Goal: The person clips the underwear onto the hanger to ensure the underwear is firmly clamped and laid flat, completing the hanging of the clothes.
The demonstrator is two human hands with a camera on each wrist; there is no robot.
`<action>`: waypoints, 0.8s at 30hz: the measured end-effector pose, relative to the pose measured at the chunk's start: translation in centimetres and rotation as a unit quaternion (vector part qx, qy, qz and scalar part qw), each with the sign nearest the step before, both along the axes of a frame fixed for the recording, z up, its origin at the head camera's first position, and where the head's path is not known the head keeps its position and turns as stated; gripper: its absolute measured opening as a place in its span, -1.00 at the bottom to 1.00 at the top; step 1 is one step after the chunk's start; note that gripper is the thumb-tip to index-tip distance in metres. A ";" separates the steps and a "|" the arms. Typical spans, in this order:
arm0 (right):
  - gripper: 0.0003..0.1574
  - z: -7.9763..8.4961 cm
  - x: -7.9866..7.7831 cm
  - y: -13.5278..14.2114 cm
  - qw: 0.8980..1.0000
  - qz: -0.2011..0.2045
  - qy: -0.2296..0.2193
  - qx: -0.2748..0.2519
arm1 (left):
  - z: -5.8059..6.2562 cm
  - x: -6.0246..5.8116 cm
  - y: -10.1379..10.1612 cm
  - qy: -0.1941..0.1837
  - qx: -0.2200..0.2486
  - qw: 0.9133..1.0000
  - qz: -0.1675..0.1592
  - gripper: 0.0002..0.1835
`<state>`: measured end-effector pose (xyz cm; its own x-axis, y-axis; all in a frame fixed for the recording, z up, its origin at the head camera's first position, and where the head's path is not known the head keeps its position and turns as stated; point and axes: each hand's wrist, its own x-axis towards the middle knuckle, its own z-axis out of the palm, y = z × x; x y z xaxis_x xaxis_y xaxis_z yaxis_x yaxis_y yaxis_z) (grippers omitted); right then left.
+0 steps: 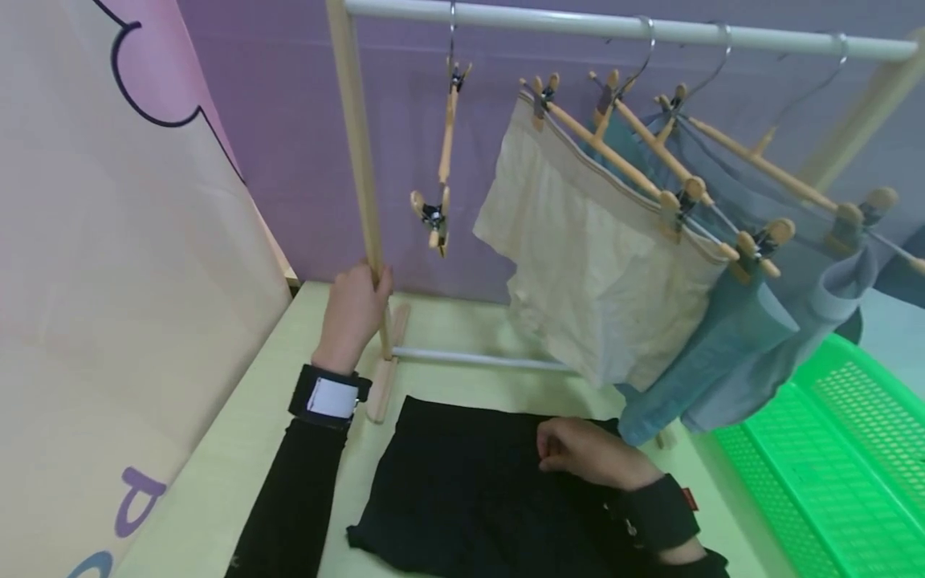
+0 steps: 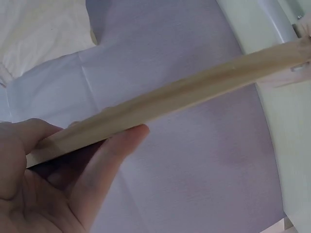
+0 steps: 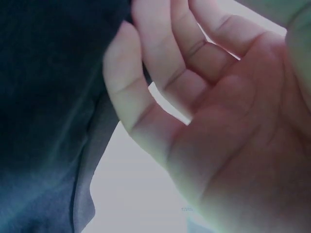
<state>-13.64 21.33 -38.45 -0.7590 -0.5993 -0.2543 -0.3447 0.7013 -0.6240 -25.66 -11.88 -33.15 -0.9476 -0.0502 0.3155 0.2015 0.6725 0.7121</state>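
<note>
My left hand grips the upright wooden post of a small clothes rack, low on its left side. In the left wrist view, the thumb and fingers wrap round the post. Over a black garment spread flat on the table hangs my right hand, its fingers loosely bent. The right wrist view shows a bare palm with nothing held and fingertips close beside dark cloth. A bare clip hanger hangs edge-on from the rail near the post.
On the white rail hang cream shorts, a teal garment and a grey-blue garment, each on wooden clip hangers. A green plastic basket stands at the right. A printed curtain borders the table's left side.
</note>
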 end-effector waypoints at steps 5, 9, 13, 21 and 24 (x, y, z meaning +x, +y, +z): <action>-0.85 0.1 0.1 -0.5 1.000 -0.008 0.013 0.025 | -0.1 -0.3 -0.2 0.001 -0.002 1.000 -0.010 -0.61; -0.93 0.8 0.2 -1.4 0.997 -0.014 0.071 0.018 | -0.2 -0.4 -0.3 0.004 -0.008 1.000 -0.010 -0.60; -0.88 2.8 0.4 -2.7 0.988 -0.027 0.155 0.000 | -0.3 -0.5 -0.2 0.006 -0.007 1.000 -0.009 -0.62; -0.80 9.0 -0.3 -5.7 0.955 -0.056 0.289 -0.026 | -0.4 -0.5 -0.5 0.004 -0.004 1.000 -0.006 -0.65; -0.72 11.7 -0.5 -6.8 0.946 -0.067 0.314 -0.048 | -0.5 -0.5 -0.6 0.006 -0.007 1.000 -0.003 -0.66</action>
